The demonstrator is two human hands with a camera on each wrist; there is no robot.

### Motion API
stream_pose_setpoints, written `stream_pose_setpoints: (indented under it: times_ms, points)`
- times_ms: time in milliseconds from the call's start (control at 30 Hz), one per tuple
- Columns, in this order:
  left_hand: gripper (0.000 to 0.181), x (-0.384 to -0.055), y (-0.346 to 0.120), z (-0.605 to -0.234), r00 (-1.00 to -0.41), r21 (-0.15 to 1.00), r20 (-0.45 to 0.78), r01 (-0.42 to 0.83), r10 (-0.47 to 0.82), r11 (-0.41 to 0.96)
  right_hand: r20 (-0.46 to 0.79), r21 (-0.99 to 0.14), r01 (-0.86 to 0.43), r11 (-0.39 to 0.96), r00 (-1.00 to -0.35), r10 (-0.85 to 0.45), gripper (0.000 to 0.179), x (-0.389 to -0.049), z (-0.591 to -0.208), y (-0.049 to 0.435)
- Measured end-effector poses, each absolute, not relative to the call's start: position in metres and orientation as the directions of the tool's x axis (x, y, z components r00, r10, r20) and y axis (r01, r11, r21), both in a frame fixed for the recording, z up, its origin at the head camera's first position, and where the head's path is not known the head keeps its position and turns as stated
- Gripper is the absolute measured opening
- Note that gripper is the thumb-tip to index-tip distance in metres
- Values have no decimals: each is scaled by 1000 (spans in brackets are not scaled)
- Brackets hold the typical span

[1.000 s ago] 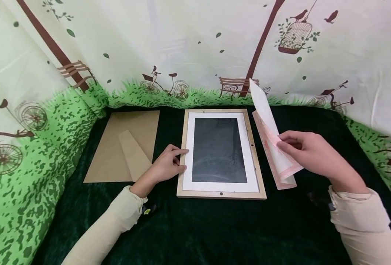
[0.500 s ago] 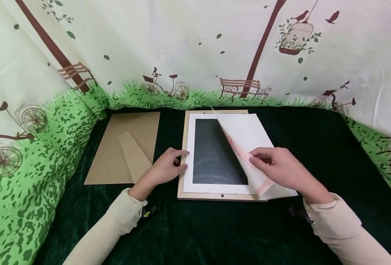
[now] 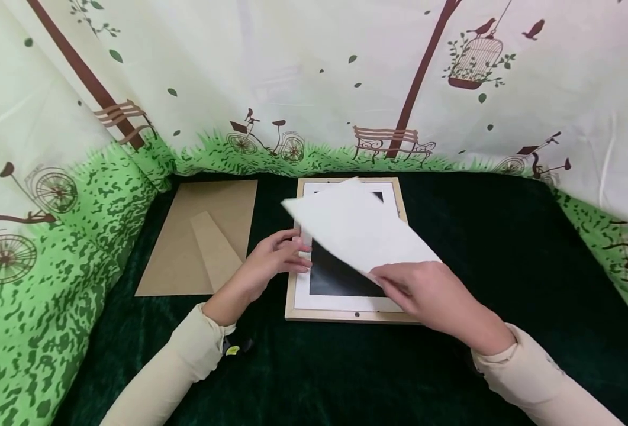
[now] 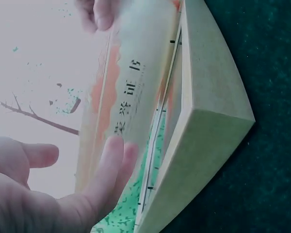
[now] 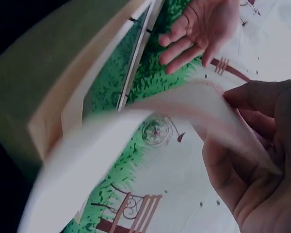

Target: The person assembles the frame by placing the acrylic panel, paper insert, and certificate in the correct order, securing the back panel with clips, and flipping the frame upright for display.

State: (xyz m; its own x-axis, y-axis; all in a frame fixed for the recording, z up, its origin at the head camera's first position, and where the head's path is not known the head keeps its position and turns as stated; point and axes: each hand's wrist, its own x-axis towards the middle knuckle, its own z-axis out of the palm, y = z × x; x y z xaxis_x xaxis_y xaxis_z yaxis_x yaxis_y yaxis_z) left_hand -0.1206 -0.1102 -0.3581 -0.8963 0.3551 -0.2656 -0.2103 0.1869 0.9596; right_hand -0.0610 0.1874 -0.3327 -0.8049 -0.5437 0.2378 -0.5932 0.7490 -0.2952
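Observation:
My right hand (image 3: 431, 296) pinches the near edge of a certificate (image 3: 356, 228), a sheet with its white back up in the head view. The sheet tilts over the picture frame (image 3: 345, 316), a light wooden frame with a white mat and dark glassy middle. In the left wrist view the printed face of the certificate (image 4: 128, 87) shows a red-orange border and black characters. My left hand (image 3: 271, 257) is at the frame's left side with fingers extended, holding nothing; whether it touches the frame or sheet is unclear. The right wrist view shows the certificate (image 5: 102, 150) curving, blurred.
Left of the frame lies a brown backing board (image 3: 170, 236) with an easel leg (image 3: 212, 248). Dark green velvet cloth (image 3: 303, 378) covers the table. Behind hangs a printed curtain (image 3: 292, 71) with trees, benches and bicycles.
My right hand has brought the certificate leftward from beside the frame to over it, and its white back now faces up. The left fingers have lifted and spread from the frame's left edge.

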Motion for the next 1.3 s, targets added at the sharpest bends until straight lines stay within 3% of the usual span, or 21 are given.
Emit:
stream_pose_setpoints:
  times_ms: [300,767,867,1100,1300]
  points:
    - [37,-121,-109,-362,-900,953,-301,-294,315,69,211,-223,-689,690,-725,-655,23,-52,-340,176]
    - [38,-124,-108,-367,-928,953,-289,-303,235,-21,18,-260,-636,727,-756,-654,40,-47,-342,172]
    - [37,-125,-110,-366,-927,952,-295,-307,230,-16,-20,-284,-591,755,-784,-620,51,-49,-337,178]
    - [38,-128,-113,-365,-918,943,-322,-333,230,-9,17,-366,-355,860,-927,-375,44,-83,-325,211]
    - [38,-129,-117,-364,-902,936,-345,-352,258,20,-127,-461,-146,875,-965,-228,52,-109,-330,240]
